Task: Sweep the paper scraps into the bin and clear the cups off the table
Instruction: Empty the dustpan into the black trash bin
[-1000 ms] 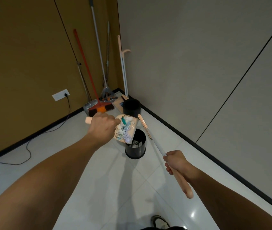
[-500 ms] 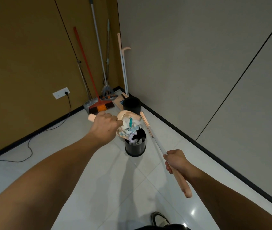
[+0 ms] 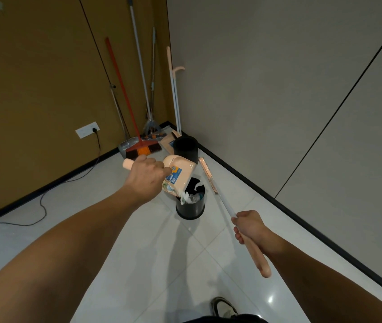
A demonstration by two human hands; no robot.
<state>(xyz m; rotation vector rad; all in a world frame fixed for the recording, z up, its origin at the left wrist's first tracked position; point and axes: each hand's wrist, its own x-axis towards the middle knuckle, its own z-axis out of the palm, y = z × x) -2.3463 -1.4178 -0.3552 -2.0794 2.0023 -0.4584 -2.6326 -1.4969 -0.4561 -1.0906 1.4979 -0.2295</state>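
Both hands grip: left tips peach dustpan spilling white scraps; right holds broom

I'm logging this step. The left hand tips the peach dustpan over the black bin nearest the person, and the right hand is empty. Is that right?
Not quite. In the head view the right hand is not empty: it grips the handle of the peach broom. The rest holds: the left hand tips the peach dustpan over the nearer black bin.

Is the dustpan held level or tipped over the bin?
Tipped: the dustpan slopes mouth-down over the black bin, and paper scraps slide off its lip.
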